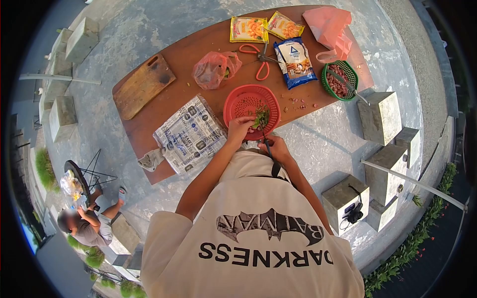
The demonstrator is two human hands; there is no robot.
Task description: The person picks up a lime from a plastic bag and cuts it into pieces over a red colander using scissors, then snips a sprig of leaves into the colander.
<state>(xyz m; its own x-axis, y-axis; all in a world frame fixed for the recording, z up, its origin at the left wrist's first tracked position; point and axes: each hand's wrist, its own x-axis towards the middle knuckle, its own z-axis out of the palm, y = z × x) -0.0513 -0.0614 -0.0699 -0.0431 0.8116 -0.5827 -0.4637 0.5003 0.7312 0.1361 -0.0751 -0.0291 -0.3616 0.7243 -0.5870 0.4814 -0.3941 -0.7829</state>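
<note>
A red plastic colander (pixel 240 97) sits at the table's near edge, with green leaves or trimmings (pixel 261 118) in it. Over its near rim, my left hand (pixel 240 128) has its fingers pinched together beside the greens; what they hold is too small to make out. My right hand (pixel 279 151) is closed on what looks like a small knife (pixel 265 137), its thin blade pointing up into the colander. Small reddish pieces, perhaps shallots (pixel 302 107), lie scattered on the wood to the right of the colander.
The brown table (pixel 184 52) bears a cutting board (pixel 144 88), printed plastic packaging (pixel 191 133), red plastic bags (pixel 217 69), orange-handled scissors (pixel 262 58), food packets (pixel 296 62) and a green basket (pixel 354 78) of reddish pieces. Concrete blocks (pixel 380 116) stand right. A person (pixel 92 226) sits lower left.
</note>
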